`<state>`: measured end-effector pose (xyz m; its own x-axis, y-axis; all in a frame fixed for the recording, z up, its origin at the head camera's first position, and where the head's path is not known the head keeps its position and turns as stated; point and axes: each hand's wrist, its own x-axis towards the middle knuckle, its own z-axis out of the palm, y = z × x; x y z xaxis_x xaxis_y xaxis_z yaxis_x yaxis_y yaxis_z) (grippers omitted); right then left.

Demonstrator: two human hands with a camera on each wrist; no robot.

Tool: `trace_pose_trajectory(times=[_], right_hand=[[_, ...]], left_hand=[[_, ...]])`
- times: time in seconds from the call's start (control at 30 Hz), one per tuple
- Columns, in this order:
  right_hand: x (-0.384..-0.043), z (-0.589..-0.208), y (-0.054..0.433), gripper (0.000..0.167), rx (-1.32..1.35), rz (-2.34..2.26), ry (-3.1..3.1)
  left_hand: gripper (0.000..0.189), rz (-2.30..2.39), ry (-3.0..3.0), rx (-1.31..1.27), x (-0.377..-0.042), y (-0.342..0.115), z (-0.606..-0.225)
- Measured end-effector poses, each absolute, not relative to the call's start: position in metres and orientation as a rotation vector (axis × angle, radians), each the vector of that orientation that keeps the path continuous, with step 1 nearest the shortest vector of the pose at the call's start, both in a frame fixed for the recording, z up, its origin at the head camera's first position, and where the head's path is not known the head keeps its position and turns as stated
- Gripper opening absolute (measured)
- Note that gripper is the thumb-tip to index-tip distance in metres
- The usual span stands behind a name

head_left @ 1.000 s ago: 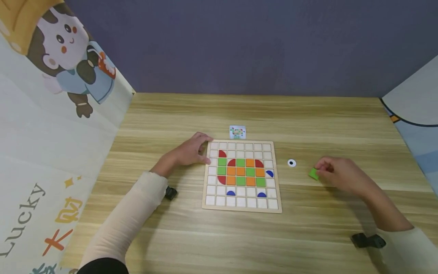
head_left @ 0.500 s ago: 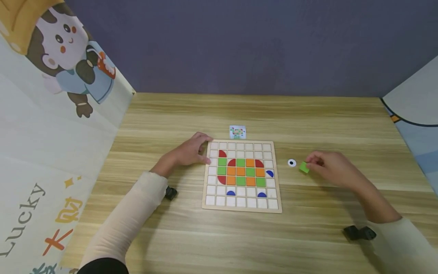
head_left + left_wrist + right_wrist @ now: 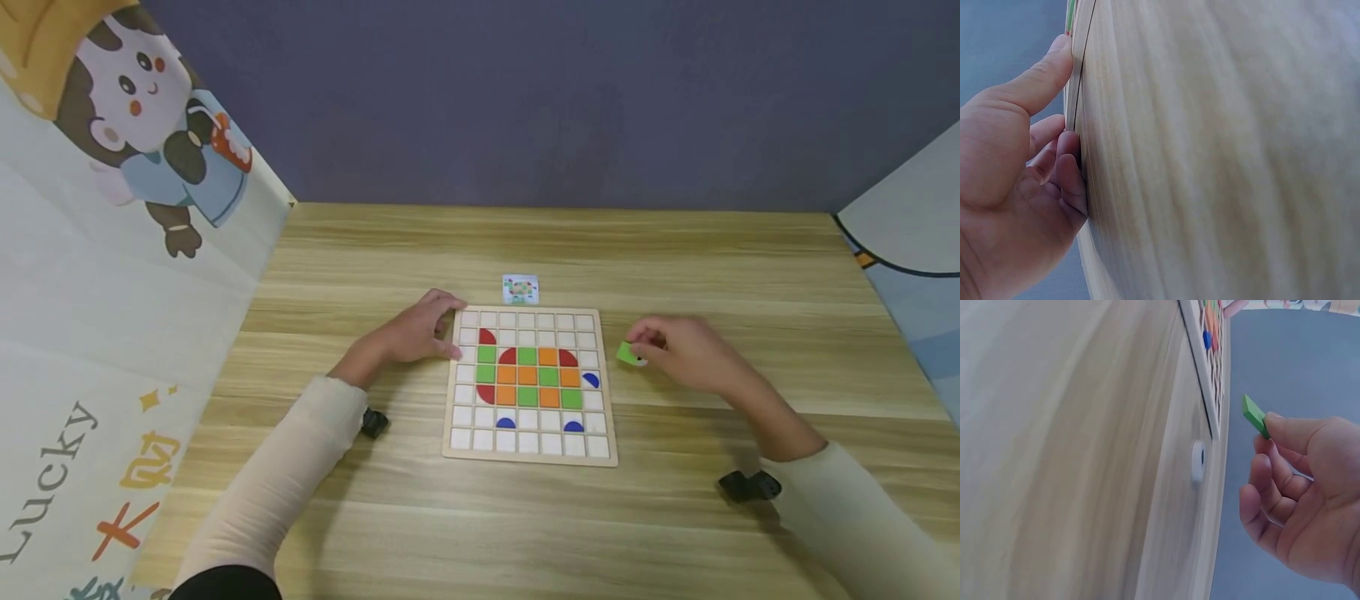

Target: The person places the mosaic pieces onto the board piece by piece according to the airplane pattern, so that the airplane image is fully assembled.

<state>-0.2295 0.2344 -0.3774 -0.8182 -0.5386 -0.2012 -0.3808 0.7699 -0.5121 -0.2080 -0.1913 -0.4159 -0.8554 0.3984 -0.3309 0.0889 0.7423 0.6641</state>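
A wooden grid board (image 3: pixel 525 459) lies on the table, its white squares partly filled with red, green, orange and blue tiles. My left hand (image 3: pixel 416 329) holds the board's left edge near the far corner, thumb on the rim in the left wrist view. Right of the board, my right hand (image 3: pixel 686 350) pinches a green square tile (image 3: pixel 627 354) between thumb and fingers. The right wrist view shows this tile raised above the tabletop. Below it sits a white disc with a black dot (image 3: pixel 1197 461), mostly covered by the tile and fingers in the head view.
A small picture card (image 3: pixel 521 289) lies just beyond the board's far edge. Two blue half-round tiles are in the board's near rows, and another blue tile (image 3: pixel 591 381) is near its right edge. A dark wall (image 3: pixel 555 100) rises behind the wooden table (image 3: pixel 420 533).
My right hand has moved left with the green tile, from the right of the dotted disc to over it, closer to the board. The left hand has stayed at the board's edge.
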Motion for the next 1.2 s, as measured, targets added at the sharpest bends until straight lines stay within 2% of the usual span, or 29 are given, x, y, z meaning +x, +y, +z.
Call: trace_pose_trajectory(times=[1.2], right_hand=[[-0.241,-0.378,0.107,0.009,-0.923,-0.768,2.465]], left_hand=[[0.082,0.922,2.428,0.437,-0.205,-0.195,-0.408]])
